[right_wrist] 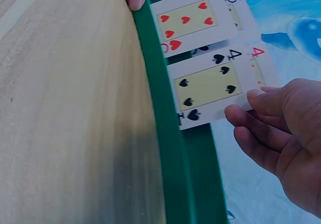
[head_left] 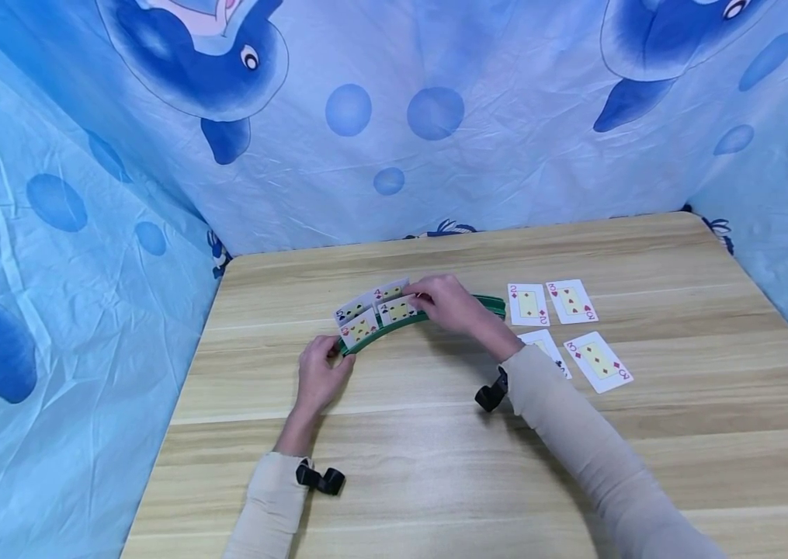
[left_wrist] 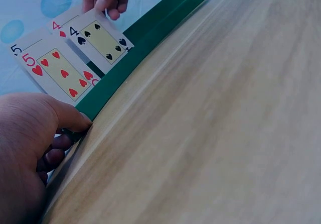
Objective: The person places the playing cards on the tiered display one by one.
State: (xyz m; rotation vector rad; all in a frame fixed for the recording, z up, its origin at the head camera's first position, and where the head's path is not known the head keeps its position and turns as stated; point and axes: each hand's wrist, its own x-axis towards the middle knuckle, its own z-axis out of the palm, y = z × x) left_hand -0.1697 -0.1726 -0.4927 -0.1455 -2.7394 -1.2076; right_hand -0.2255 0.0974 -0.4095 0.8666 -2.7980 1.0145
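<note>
A curved green card holder [left_wrist: 145,39] stands on the table with playing cards upright in its left half. My left hand [head_left: 320,374] grips the holder's left end, thumb at the front. In the front row are the five of hearts [right_wrist: 188,22] and, beside it, the four of spades [right_wrist: 205,91]. My right hand [head_left: 446,301] pinches the upper corner of the four of spades, whose lower edge is at the holder's slot. Behind these stand a black five [right_wrist: 235,13] and a red four with diamond pips [right_wrist: 258,66], both partly covered.
Right of the holder lie the two of diamonds [head_left: 529,304], three of hearts [head_left: 571,301] and three of diamonds [head_left: 599,362], face up. Another card [head_left: 542,340] with black pips is partly under my right sleeve in the head view. A blue curtain [head_left: 394,116] borders the wooden table [head_left: 407,458].
</note>
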